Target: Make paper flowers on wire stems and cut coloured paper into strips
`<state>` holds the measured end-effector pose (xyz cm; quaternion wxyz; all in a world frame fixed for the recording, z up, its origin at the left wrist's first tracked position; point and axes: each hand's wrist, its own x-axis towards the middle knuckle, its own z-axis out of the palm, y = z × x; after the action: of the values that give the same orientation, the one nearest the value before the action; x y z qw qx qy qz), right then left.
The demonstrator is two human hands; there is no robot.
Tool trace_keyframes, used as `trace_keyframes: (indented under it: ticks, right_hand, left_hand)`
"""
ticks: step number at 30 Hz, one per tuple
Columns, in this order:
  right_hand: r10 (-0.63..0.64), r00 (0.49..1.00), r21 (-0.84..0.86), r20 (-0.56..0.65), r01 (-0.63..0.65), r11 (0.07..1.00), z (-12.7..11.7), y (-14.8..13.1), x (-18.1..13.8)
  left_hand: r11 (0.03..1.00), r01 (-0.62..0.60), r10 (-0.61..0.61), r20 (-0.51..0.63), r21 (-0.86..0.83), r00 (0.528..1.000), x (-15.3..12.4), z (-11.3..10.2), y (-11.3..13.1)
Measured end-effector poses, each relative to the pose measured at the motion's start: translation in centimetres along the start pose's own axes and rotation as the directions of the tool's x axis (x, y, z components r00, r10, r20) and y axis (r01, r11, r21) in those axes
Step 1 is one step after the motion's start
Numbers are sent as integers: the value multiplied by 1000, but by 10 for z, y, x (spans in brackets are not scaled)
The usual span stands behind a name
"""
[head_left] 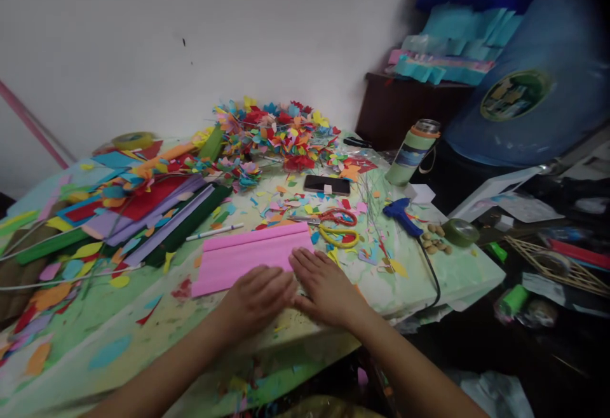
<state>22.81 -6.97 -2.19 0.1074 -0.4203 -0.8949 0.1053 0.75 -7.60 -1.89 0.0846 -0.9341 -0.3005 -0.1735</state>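
Note:
A folded sheet of pink crepe paper (248, 253) lies on the cluttered table, with a crease along its far edge. My left hand (260, 297) is over the paper's near edge, slightly blurred, its fingers bent toward my other hand; whether it grips anything is hidden. Flat on the paper's right end rests my right hand (324, 281), fingers stretched out. Just beyond it are red-handled scissors (336, 217) and yellow-handled scissors (339, 237). A white pen (214, 232) lies along the paper's far side.
Paper flowers (281, 132) are heaped against the wall. Coloured paper sheets (157, 208) cover the left side. A phone (326, 185), a blue glue gun (405, 216) with its cord, a green bottle (412, 154), nuts (434, 240) and a tape roll (461, 232) stand or lie toward the right.

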Motion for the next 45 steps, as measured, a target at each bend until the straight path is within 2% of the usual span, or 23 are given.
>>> trace_keyframes:
  ticks: [3,7,10,12,17,20,22,24,27,31,33,36,38,41,43,45]
  right_hand:
    - [-4,1000,-1,9,4,1000,0,1,0]
    - [26,1000,-42,1,-26,999,-3,11,-11]
    - [90,996,-86,-9,-90,992,-11,29,-30]
    - [103,995,-116,2,-102,988,-18,43,-46]
    - [31,999,-117,10,-29,993,-36,66,-81]
    - [75,988,-72,-137,-85,994,-45,73,-88]
    - [191,942,-36,-275,-209,977,-50,81,-86]
    - [307,892,-39,-333,-338,940,-50,90,-81]
    - [415,866,-180,-280,-472,863,-42,101,-74]
    - [461,865,-318,-197,-501,805,-27,96,-76]
    - [426,894,-294,-138,-447,845,-28,88,-81]
    - [298,954,-156,-25,-298,942,-40,80,-89]
    - [281,959,-70,-39,-284,956,-49,81,-90]
    - [344,929,-97,-138,-359,928,-54,87,-83]
    - [328,937,-141,-118,-342,929,-50,88,-77]
    - [290,956,-127,-49,-294,947,-43,83,-72]
  left_hand:
    - [998,-32,31,11,51,999,19,14,-18]
    - [991,127,-124,89,-31,988,34,28,-29]
    - [974,202,-190,117,-106,975,35,28,-28]
    - [970,211,-196,121,-122,973,35,26,-27]
    - [971,201,-185,131,-130,974,34,26,-28]
    - [967,208,-190,128,-147,973,34,27,-29]
    - [964,210,-191,128,-160,973,34,27,-29]
    - [963,208,-188,126,-169,974,34,28,-30]
    - [965,203,-182,127,-169,975,33,28,-31]
    - [966,198,-179,124,-164,976,33,28,-31]
    - [966,198,-178,128,-169,976,33,28,-31]
    - [964,201,-178,140,-172,974,33,28,-31]
    - [966,201,-178,142,-163,974,34,28,-31]
    - [970,191,-171,141,-150,975,34,27,-31]
    - [971,188,-167,142,-150,976,34,27,-30]
    - [969,194,-172,149,-152,974,35,26,-30]
